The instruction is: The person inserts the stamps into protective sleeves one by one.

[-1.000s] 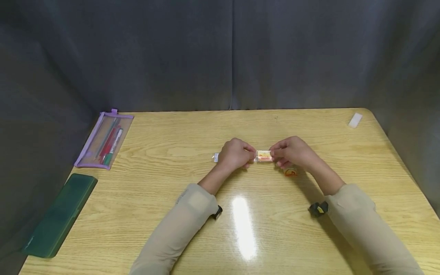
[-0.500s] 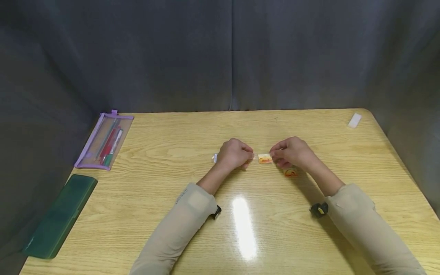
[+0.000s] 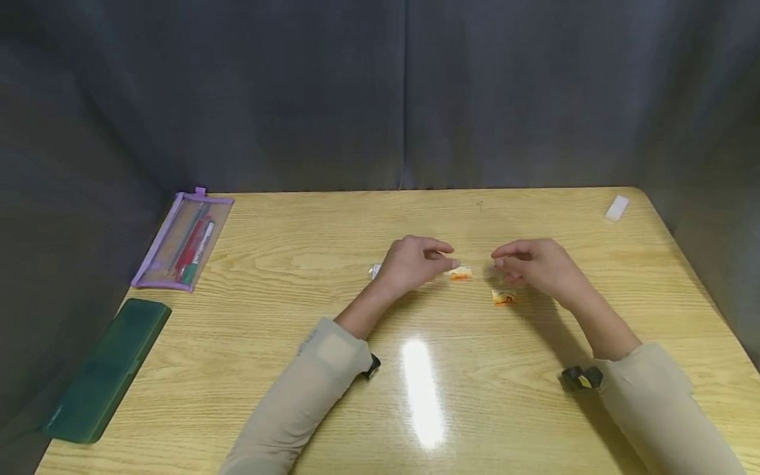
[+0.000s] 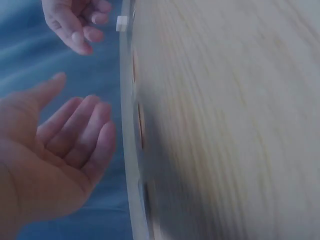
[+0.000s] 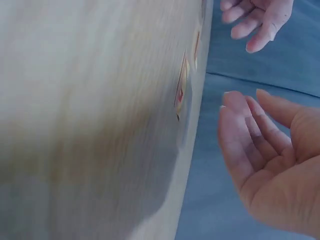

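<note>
A small flat yellow-orange packet (image 3: 460,273) lies on the table just right of my left fingertips. My left hand (image 3: 410,264) hovers over the table with thumb and fingers apart, holding nothing; the left wrist view also shows its bare palm. Facing it, my right hand (image 3: 537,267) hangs loosely curled, and no object shows between its fingers in the right wrist view. Below the right fingers lies a second orange packet (image 3: 504,297). Partly covered by my left hand, a whitish packet end (image 3: 375,270) and an orange bit (image 3: 429,282) peek out.
At the left edge lie a purple-trimmed mesh pouch (image 3: 184,244) with pens inside and a dark green case (image 3: 109,369). A white block (image 3: 617,208) sits at the far right corner. A dark curtain (image 3: 297,99) hangs behind the wooden table (image 3: 285,224).
Both hands have let go of the yellow-orange packet, which now lies flat. My right hand has drawn away to the right, and my left thumb and fingers have spread apart.
</note>
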Demonstrator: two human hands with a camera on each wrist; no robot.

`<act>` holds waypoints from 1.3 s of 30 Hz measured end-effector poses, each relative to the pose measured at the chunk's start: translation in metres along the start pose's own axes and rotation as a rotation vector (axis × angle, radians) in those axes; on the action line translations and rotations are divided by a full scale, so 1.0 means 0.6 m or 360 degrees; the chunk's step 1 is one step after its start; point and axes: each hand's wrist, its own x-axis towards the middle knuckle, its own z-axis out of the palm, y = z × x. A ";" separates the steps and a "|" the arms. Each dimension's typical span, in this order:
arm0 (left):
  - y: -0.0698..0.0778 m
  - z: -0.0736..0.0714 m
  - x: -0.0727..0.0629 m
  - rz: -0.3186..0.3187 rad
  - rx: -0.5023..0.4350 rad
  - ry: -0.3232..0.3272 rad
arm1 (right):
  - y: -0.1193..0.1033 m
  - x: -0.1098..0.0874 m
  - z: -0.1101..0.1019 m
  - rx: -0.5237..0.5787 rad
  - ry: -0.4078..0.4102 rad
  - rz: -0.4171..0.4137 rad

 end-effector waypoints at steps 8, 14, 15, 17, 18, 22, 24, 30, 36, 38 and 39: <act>0.018 0.022 0.016 0.0146 0.0686 0.0018 | 0.021 -0.048 -0.015 -0.0349 0.0057 -0.0115; 0.034 0.044 0.036 0.0047 0.1060 0.0032 | 0.034 -0.058 -0.015 -0.0515 0.0065 -0.0103; 0.036 0.049 0.038 0.0029 0.1101 0.0028 | 0.037 -0.057 -0.013 -0.0529 0.0066 -0.0114; 0.040 0.059 0.042 0.0010 0.1163 0.0014 | 0.042 -0.057 -0.010 -0.0555 0.0064 -0.0128; 0.041 0.064 0.043 0.0005 0.1193 0.0005 | 0.045 -0.056 -0.009 -0.0565 0.0065 -0.0135; 0.046 0.082 0.049 0.0019 0.1268 -0.0026 | 0.053 -0.054 -0.003 -0.0608 0.0069 -0.0223; 0.049 0.089 0.053 0.0031 0.1274 -0.0036 | 0.055 -0.053 0.000 -0.0635 0.0081 -0.0271; 0.056 0.106 0.061 0.0063 0.1256 -0.0075 | 0.056 -0.051 0.006 -0.0704 0.0157 -0.0312; 0.061 0.122 0.069 0.0059 0.1309 -0.0110 | 0.049 -0.046 0.013 -0.0819 0.0191 -0.0332; 0.062 0.128 0.070 0.0054 0.1342 -0.0115 | 0.048 -0.045 0.015 -0.0850 0.0199 -0.0331; 0.063 0.131 0.070 0.0052 0.1351 -0.0118 | 0.048 -0.044 0.016 -0.0860 0.0199 -0.0323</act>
